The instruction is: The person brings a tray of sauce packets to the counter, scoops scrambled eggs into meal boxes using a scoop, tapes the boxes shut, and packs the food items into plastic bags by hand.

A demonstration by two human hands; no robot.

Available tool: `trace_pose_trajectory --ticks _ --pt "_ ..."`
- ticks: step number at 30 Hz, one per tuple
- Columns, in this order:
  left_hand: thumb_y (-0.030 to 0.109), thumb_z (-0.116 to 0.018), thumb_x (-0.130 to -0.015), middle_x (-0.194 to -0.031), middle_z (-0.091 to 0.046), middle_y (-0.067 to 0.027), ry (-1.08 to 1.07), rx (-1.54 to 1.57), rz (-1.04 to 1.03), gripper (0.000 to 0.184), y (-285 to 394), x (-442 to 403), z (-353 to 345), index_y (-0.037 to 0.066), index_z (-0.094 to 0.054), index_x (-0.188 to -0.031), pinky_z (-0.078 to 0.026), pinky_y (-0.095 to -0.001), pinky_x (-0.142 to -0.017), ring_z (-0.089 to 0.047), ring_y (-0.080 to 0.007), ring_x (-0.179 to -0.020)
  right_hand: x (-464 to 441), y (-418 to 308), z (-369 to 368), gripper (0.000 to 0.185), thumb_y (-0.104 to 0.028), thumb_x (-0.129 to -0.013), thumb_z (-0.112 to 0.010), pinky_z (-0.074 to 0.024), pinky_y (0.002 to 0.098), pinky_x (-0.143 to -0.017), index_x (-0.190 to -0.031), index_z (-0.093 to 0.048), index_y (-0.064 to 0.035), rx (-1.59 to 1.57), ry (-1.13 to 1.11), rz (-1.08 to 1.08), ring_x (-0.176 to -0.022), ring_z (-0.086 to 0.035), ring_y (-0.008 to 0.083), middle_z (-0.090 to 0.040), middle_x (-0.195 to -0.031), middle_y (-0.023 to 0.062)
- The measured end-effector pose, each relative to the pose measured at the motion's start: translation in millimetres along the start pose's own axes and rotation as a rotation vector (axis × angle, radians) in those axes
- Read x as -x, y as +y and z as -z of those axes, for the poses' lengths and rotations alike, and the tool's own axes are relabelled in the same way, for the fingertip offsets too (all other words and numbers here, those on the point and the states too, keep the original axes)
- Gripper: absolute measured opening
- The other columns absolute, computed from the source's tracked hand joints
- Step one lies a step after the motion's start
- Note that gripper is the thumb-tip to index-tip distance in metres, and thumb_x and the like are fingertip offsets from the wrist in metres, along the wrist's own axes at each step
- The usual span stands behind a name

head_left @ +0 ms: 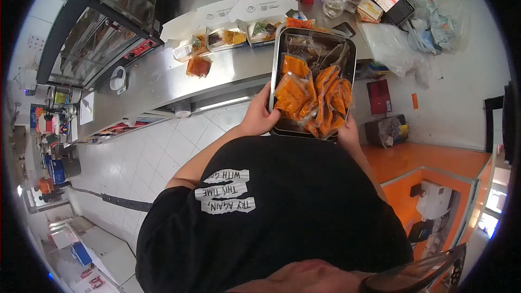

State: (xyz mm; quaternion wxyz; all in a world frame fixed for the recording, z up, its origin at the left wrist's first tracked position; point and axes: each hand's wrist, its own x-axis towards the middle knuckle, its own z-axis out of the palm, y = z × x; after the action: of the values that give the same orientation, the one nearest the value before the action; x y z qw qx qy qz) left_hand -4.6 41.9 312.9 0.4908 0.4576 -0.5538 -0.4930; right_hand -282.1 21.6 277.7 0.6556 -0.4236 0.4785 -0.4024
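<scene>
The left hand (261,113) grips the near left side of a metal tray (276,57), and the right hand (348,130) grasps its near right corner. On the counter (157,81), from the left, stand a glass-fronted cabinet (92,27) at the left end, a reddish packet (198,67) near the front edge, and three open food boxes (227,37) behind it. The tray, holding orange-filled pouches (293,95), is held across the counter's front edge, right of the boxes.
</scene>
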Motion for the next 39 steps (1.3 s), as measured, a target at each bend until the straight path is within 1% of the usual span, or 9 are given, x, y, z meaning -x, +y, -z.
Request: trace_pose_trajectory --ticks 6,9,15,23,26,28,31,34,39 --pt "-0.005 -0.052 -0.079 -0.135 -0.045 -0.0177 0.027 0.055 0.008 0.071 0 -3 -5 -0.007 -0.024 -0.144 -0.033 -0.0291 -0.106 -0.043 -0.0224 -0.128 -4 0 6 0.043 -0.006 -0.095 -0.053 -0.0430 0.0334 -0.098 -0.135 -0.039 0.0021 0.189 -0.018 0.126 -0.117 -0.052 0.0198 -0.051 -0.131 0.0114" --pt "-0.002 -0.054 -0.080 -0.131 -0.049 -0.0197 0.027 -0.156 -0.010 0.070 3 -3 -2 -0.008 -0.026 -0.143 -0.036 -0.0300 -0.104 -0.046 -0.0237 -0.126 -8 4 8 0.043 -0.007 -0.095 -0.053 -0.0421 0.0333 -0.099 -0.135 -0.039 0.0025 0.012 -0.045 0.112 -0.118 -0.052 0.0202 -0.051 -0.131 0.0120" --pt "-0.001 -0.055 -0.080 -0.130 -0.050 -0.0225 0.101 -0.307 -0.078 0.067 -10 -1 -2 -0.011 -0.027 -0.140 -0.038 -0.0308 -0.102 -0.049 -0.0242 -0.123 -7 -18 3 0.047 -0.011 -0.096 -0.053 -0.0378 0.0353 -0.104 -0.137 -0.036 0.0038 0.137 -0.086 0.199 -0.123 -0.050 0.0242 -0.050 -0.133 0.0154" --pt "0.002 -0.057 -0.081 -0.127 -0.052 -0.0213 0.038 -0.200 -0.019 0.066 7 -11 -11 -0.010 -0.029 -0.140 -0.041 -0.0316 -0.100 -0.050 -0.0229 -0.120 -5 -10 8 0.047 -0.012 -0.095 -0.054 -0.0405 0.0345 -0.102 -0.137 -0.038 0.0011 -0.003 -0.025 0.072 -0.121 -0.051 0.0234 -0.052 -0.130 0.0141" --pt "0.007 -0.061 -0.082 -0.121 -0.056 -0.0218 -0.114 -0.390 0.016 0.062 2 -25 -10 -0.009 -0.034 -0.136 -0.044 -0.0334 -0.095 -0.056 -0.0244 -0.114 9 -16 14 0.048 -0.015 -0.095 -0.057 -0.0458 0.0347 -0.095 -0.137 -0.040 -0.0020 -0.213 0.083 -0.144 -0.113 -0.056 0.0240 -0.056 -0.124 0.0138" --pt "0.009 -0.066 -0.083 -0.119 -0.059 -0.0189 -0.246 -0.377 -0.135 0.063 -21 -45 -13 -0.006 -0.036 -0.136 -0.044 -0.0331 -0.095 -0.057 -0.0249 -0.113 14 -3 24 0.049 -0.017 -0.093 -0.059 -0.0491 0.0340 -0.089 -0.137 -0.041 -0.0032 -0.197 0.191 -0.068 -0.105 -0.059 0.0226 -0.059 -0.118 0.0126" --pt "0.007 -0.067 -0.084 -0.121 -0.059 -0.0153 -0.446 -0.166 0.158 0.061 11 -54 -58 -0.003 -0.036 -0.136 -0.048 -0.0344 -0.092 -0.058 -0.0216 -0.113 47 31 55 0.052 -0.020 -0.092 -0.062 -0.0488 0.0333 -0.088 -0.136 -0.042 -0.0026 -0.134 0.352 0.087 -0.101 -0.059 0.0195 -0.059 -0.117 0.0113" --pt "0.012 -0.072 -0.083 -0.119 -0.060 -0.0161 -0.644 -0.304 0.128 0.069 15 -52 -114 -0.002 -0.033 -0.138 -0.051 -0.0351 -0.087 -0.061 -0.0223 -0.110 101 37 83 0.051 -0.021 -0.092 -0.061 -0.0476 0.0340 -0.090 -0.136 -0.043 -0.0036 -0.163 0.474 0.043 -0.102 -0.059 0.0187 -0.059 -0.119 0.0118" --pt "0.020 -0.072 -0.085 -0.113 -0.060 -0.0155 -1.105 -0.576 0.033 0.088 1 -60 -175 0.002 -0.015 -0.149 -0.052 -0.0340 -0.077 -0.063 -0.0230 -0.091 193 75 112 0.046 -0.002 -0.086 -0.058 -0.0489 0.0336 -0.093 -0.131 -0.048 -0.0011 -0.448 0.707 0.075 -0.109 -0.059 0.0203 -0.059 -0.122 0.0103"
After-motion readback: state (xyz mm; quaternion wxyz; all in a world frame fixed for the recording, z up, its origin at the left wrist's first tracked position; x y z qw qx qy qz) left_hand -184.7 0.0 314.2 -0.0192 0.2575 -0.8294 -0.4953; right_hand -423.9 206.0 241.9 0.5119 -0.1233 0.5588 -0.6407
